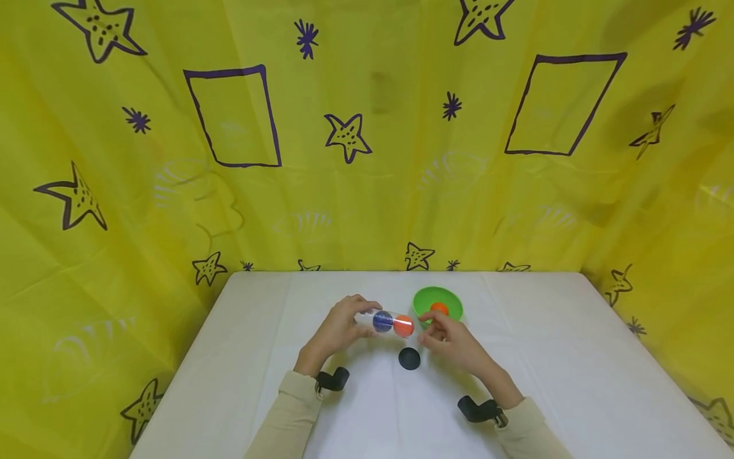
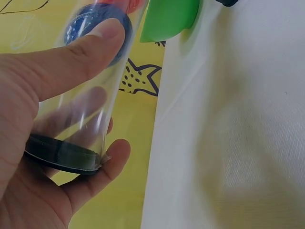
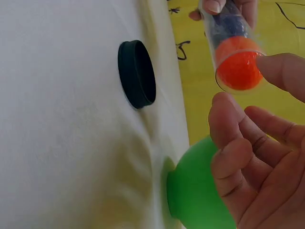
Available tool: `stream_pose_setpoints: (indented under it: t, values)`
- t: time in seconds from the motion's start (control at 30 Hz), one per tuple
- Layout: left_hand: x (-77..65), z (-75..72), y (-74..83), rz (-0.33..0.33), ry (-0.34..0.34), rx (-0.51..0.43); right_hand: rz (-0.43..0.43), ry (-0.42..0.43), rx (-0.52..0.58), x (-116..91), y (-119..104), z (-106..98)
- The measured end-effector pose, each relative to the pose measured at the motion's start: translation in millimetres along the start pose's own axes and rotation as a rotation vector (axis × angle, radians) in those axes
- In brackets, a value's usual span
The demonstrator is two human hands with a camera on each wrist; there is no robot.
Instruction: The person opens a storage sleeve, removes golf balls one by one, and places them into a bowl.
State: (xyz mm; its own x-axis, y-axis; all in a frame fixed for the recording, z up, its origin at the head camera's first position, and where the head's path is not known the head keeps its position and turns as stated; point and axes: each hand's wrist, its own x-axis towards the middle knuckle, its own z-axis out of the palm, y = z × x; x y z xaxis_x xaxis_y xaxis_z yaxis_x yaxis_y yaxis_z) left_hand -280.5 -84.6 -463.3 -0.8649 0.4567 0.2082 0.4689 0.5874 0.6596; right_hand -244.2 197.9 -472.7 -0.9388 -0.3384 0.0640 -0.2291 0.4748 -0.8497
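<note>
My left hand [image 1: 338,325] grips a clear plastic tube [image 2: 71,117], tilted over the table, with a black cap [image 2: 62,153] on its near end. Inside sit a dark blue ball [image 1: 383,321] and, at the uncapped end, an orange-red ball [image 3: 239,67]. Beside that mouth is my right hand [image 1: 453,342], thumb and fingers apart and loosely bent, holding nothing. Whether a fingertip touches the rim cannot be told. A loose black cap [image 1: 410,358] lies below the tube on the table. Behind the right hand stands a green bowl [image 1: 425,296] with an orange ball [image 1: 439,308] in it.
The table [image 1: 241,395] has a white cover. A yellow curtain [image 1: 390,210] with drawn stars and frames hangs along its back and sides. Each wrist wears a black camera mount, such as the right one [image 1: 477,410].
</note>
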Motion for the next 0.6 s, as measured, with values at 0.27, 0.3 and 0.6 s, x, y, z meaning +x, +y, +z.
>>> stream_pose_setpoints:
  t: [0.27, 0.3, 0.6]
  values:
    - [0.2, 0.7, 0.6, -0.004, -0.008, 0.018, -0.011, -0.011, 0.037, 1.4, 0.7, 10.2]
    - [0.1, 0.7, 0.9, -0.011, -0.011, 0.019, -0.009, -0.006, 0.036, 1.4, 1.1, 10.9]
    - [-0.3, 1.3, 3.4, -0.027, -0.019, 0.019, 0.03, 0.001, 0.017, 0.0, 2.2, 12.2]
